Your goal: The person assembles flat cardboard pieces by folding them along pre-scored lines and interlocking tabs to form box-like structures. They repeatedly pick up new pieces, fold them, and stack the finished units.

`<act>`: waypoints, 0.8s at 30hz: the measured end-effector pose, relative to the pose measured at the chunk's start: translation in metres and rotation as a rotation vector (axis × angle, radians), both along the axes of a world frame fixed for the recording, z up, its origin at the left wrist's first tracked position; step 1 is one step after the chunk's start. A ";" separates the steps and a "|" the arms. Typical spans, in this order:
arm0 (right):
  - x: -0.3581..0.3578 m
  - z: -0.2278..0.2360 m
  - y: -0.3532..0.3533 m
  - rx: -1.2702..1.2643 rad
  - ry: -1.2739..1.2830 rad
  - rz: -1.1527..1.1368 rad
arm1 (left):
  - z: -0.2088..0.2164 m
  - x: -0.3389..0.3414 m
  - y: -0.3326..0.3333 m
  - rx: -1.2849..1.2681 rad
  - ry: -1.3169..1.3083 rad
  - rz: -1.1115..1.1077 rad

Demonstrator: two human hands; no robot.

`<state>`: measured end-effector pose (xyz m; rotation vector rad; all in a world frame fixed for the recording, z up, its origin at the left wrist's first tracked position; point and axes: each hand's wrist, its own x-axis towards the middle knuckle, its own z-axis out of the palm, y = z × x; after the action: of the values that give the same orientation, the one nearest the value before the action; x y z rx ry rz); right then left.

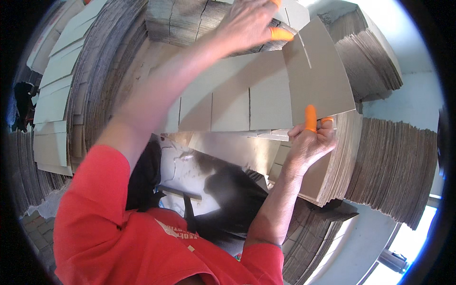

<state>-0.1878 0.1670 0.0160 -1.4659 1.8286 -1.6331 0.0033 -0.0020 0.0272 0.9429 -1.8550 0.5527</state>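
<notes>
My right hand (313, 142) grips the lower edge of a slotted cardboard divider (317, 78), with an orange-capped thumb or finger on its face. The divider stands tilted, one narrow slot cut in from its upper edge. My left hand (244, 26) reaches across to the top, slightly blurred, its two orange-capped fingertips spread apart. One of them is at the divider's upper left corner; whether it presses on it I cannot tell. Under my left forearm lies a row of pale cardboard panels (230, 102) parted by dark slits, meeting the divider at its right end.
Tall stacks of cardboard surround me: a long one (102, 71) at left, another (183, 21) at the far side, one (368, 52) at far right, and one (392, 166) at right. More sheets (339, 161) stand just beyond my right wrist. A bright window (413, 242) is at lower right.
</notes>
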 end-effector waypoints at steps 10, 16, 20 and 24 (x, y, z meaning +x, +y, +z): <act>-0.002 -0.010 -0.009 -0.083 -0.097 0.050 | -0.057 0.025 -0.138 0.256 -0.293 -0.245; -0.004 -0.015 -0.008 -0.099 -0.100 0.050 | -0.024 0.008 -0.081 -0.061 -0.224 -0.315; -0.005 -0.016 -0.007 -0.120 -0.070 0.063 | -0.034 0.005 -0.052 0.004 -0.473 -0.114; 0.001 -0.012 -0.005 -0.100 -0.046 0.062 | -0.036 0.009 -0.048 -0.016 -0.418 -0.085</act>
<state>-0.1870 0.1617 0.0037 -1.4969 1.6824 -1.7357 0.0122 -0.0504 -0.0088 0.7739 -2.2459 0.7545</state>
